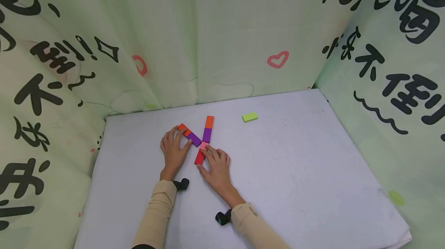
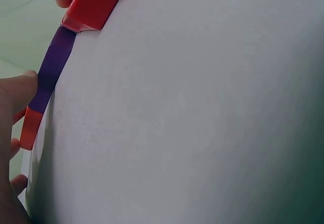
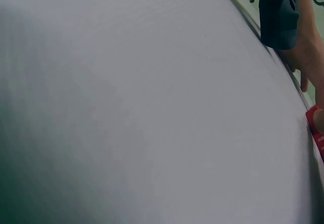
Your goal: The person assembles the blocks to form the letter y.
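Observation:
Several coloured blocks form a Y shape on the white table. Its left arm is an orange block [image 1: 182, 127] end to end with a purple block [image 1: 195, 139]. My left hand [image 1: 173, 152] holds this pair, thumb against the purple block and fingers along the orange one. The upright arm has another orange block [image 1: 209, 122] and another purple block [image 1: 206, 135]. Below the junction come a pink block [image 1: 204, 146] and a red block [image 1: 199, 158]. My right hand [image 1: 218, 167] grips the red block, thumb at its near end and fingertips by the pink block.
A lime green block [image 1: 249, 117] lies apart toward the back of the white table [image 1: 299, 171]. Pale green curtains [image 1: 236, 40] with black writing hang behind the table and along both sides. Black wrist cameras [image 1: 223, 217] stick out from both wrists.

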Action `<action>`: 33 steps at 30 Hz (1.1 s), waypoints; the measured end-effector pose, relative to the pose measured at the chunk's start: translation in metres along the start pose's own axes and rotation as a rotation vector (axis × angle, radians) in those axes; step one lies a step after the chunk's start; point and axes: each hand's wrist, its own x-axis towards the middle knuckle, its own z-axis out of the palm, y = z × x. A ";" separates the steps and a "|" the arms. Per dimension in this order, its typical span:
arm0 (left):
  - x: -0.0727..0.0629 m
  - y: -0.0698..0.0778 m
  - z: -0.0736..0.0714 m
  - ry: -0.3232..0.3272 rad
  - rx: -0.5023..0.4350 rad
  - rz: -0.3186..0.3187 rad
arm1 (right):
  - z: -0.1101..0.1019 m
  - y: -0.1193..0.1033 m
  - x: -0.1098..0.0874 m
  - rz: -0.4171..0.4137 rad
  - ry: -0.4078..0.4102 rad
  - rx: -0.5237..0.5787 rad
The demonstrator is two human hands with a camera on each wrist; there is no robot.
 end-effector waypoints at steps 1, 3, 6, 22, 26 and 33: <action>0.000 0.000 0.000 0.001 -0.001 0.001 | 0.000 0.000 0.000 -0.001 0.001 0.002; -0.001 0.001 -0.001 0.006 0.000 0.002 | 0.000 0.000 0.000 -0.002 0.004 0.008; -0.001 0.001 -0.001 0.014 0.009 0.005 | -0.001 -0.001 -0.001 -0.007 0.017 0.024; 0.000 0.001 -0.001 -0.013 0.009 -0.019 | -0.010 0.024 0.012 0.112 0.198 0.362; 0.000 0.001 -0.002 -0.015 0.010 -0.026 | -0.017 0.039 0.021 0.157 0.232 0.396; 0.001 0.003 -0.002 -0.026 0.018 -0.032 | -0.031 0.066 0.038 0.223 0.295 0.418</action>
